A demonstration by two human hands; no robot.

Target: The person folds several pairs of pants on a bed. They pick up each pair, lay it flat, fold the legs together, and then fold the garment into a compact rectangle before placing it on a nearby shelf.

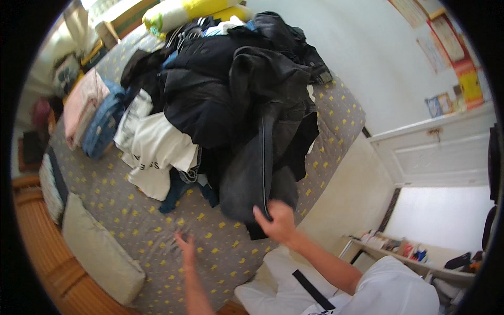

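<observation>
My right hand [280,222] grips the near edge of a dark grey garment [252,173] with a thin pale line of piping. The garment stretches back over a big heap of black clothes [201,94] on the bed. My left hand [186,246] is held above the grey sheet with its fingers apart and nothing in it. Beyond it, a white shirt with black lettering [161,145] lies at the heap's left edge. A dark teal garment [175,193] pokes out beneath the pile.
The bed's grey sheet [220,267] bears yellow prints. Folded pink fabric [84,104] and folded denim [104,122] stand at the left. A pale pillow [98,252] lies by the wooden headboard [59,252]. A white wall [334,43] borders the far right, with a cluttered shelf [409,256] at the right.
</observation>
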